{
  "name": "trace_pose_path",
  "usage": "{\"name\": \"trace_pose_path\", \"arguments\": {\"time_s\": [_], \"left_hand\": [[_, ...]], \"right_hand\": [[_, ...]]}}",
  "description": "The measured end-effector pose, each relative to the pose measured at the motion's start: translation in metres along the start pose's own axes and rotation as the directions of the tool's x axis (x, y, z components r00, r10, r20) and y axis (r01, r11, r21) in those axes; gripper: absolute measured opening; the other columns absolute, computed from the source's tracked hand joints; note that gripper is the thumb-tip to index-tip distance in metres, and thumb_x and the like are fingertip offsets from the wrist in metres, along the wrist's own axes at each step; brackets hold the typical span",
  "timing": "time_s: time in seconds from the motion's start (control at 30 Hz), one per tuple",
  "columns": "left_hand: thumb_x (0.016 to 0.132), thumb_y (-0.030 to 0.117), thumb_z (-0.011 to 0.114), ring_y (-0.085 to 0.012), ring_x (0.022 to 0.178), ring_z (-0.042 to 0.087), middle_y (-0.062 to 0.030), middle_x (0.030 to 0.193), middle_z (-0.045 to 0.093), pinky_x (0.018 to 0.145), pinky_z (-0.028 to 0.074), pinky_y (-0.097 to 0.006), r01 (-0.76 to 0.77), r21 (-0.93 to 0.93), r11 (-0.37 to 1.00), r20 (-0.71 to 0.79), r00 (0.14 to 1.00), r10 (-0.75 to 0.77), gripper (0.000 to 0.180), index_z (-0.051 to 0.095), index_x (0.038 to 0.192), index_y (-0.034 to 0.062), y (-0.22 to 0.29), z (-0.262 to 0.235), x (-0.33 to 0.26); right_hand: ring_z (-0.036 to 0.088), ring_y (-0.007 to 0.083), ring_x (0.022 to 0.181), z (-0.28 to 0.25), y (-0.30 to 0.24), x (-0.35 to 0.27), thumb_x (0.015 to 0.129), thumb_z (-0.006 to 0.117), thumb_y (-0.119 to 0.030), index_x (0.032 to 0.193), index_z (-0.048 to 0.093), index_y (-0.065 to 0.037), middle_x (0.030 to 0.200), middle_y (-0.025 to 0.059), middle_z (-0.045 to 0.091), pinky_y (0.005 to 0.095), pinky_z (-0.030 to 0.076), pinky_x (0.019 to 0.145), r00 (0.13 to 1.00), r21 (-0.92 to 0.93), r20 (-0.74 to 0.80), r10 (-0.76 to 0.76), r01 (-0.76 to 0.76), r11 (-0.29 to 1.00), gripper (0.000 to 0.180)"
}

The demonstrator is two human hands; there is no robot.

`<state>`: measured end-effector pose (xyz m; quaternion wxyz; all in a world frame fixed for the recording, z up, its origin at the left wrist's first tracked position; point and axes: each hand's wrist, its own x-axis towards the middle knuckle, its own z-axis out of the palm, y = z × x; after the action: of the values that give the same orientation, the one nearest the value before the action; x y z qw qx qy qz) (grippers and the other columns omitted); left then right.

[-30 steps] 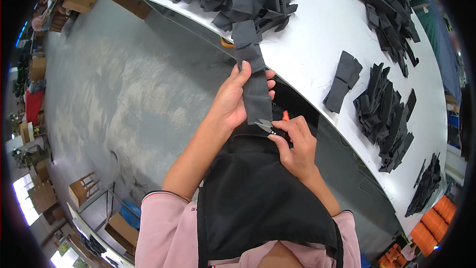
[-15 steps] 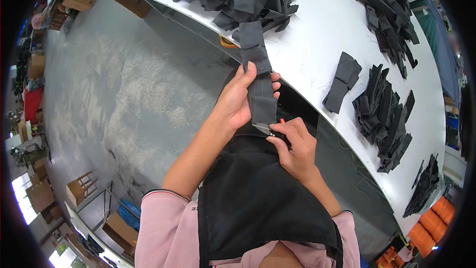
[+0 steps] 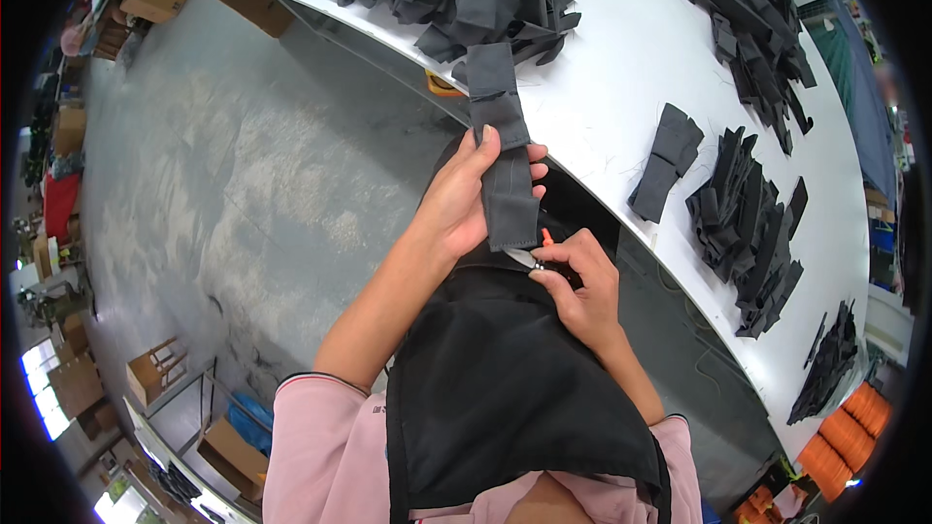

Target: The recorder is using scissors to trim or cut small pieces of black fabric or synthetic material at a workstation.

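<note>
One black apron (image 3: 524, 378) is being worn on the near side of the right fingers (image 3: 560, 252), by which small snips (image 3: 521, 257) are being pinched, their blades being pointed leftward. Just beyond those blades, the stitched lower end of a dark fabric strip (image 3: 511, 180) is being presented; whether cloth is being touched by metal cannot be told. The strip is being clasped by the left fingers (image 3: 539, 173), its face being crossed by the thumb.

Below that clasp, the strip's end is apparently being left unsupported, so stitching could be nicked if the cloth were being swung onto the blades. The apron, being placed so close, could also be caught if the snips were being tipped downward.

Beyond the left fingers, a large pile of strips (image 3: 456, 0) is being carried by the white desk (image 3: 602, 87); pieces could be dragged off if the held strip were being snagged there. Rightward of the right fingers, a loose piece (image 3: 667, 160) and a bundle (image 3: 743, 243) are being supported. Farther off, another heap (image 3: 752, 34) is being borne.
</note>
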<state>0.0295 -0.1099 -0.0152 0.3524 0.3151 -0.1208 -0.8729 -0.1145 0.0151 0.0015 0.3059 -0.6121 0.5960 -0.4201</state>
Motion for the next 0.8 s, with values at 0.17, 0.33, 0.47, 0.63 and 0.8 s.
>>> {"name": "trace_pose_path", "arguments": {"time_s": [0.17,0.33,0.47,0.63,0.8], "left_hand": [[0.097,0.036,0.046,-0.0231,0.097,0.061,-0.0153,0.116,0.058,0.081,0.054,-0.041,-0.021,0.07,0.997,0.05,0.999,0.017,0.038,0.041,0.123,0.0087,0.001,0.002,-0.007],[0.097,0.036,0.046,-0.023,0.097,0.061,-0.0146,0.118,0.058,0.081,0.054,-0.039,-0.025,0.072,0.997,0.086,0.996,0.018,0.039,0.043,0.124,0.008,0.001,0.013,-0.011],[0.097,0.035,0.048,-0.019,0.088,0.062,-0.0121,0.109,0.062,0.072,0.055,-0.035,-0.066,0.154,0.986,-0.057,0.995,0.076,0.034,0.043,0.119,0.0094,0.006,0.012,-0.01],[0.098,0.034,0.048,-0.0171,0.076,0.064,-0.013,0.102,0.064,0.062,0.054,-0.03,-0.11,0.309,0.945,-0.044,0.991,0.13,0.033,0.043,0.118,0.0082,0.003,0.018,-0.01],[0.098,0.034,0.048,-0.0165,0.073,0.064,-0.0137,0.102,0.064,0.059,0.055,-0.029,-0.136,0.34,0.93,-0.024,0.988,0.153,0.033,0.045,0.116,0.007,0.003,0.018,-0.012]], "right_hand": [[0.043,0.0083,0.066,-0.006,-0.004,0.01,0.071,0.073,-0.001,0.101,0.061,-0.002,0.083,0.0007,0.047,0.0198,0.036,0.058,0.968,0.291,-0.06,0.244,-0.216,0.932,0.033],[0.052,0.0173,0.062,0.009,0.003,0.034,0.06,0.067,0.007,0.087,0.065,-0.006,0.072,0.005,0.049,0.027,0.04,0.055,0.998,0.123,0.048,0.028,-0.034,0.992,0.03],[0.054,0.023,0.056,0.011,-0.012,0.003,0.053,0.064,0.003,0.083,0.066,-0.008,0.066,0.0048,0.048,0.0313,0.042,0.048,0.917,-0.152,0.102,-0.385,0.396,0.905,0.032],[0.056,0.0208,0.061,0.009,-0.008,0.001,0.059,0.069,-0.002,0.091,0.065,-0.01,0.075,0.004,0.052,0.0296,0.044,0.052,0.943,-0.264,0.181,-0.279,0.32,0.91,0.034],[0.057,0.018,0.068,-0.017,-0.018,-0.001,0.066,0.078,-0.008,0.099,0.063,-0.009,0.08,0.0072,0.055,0.0288,0.046,0.055,0.994,-0.088,-0.106,0.001,-0.011,0.996,0.036]]}}
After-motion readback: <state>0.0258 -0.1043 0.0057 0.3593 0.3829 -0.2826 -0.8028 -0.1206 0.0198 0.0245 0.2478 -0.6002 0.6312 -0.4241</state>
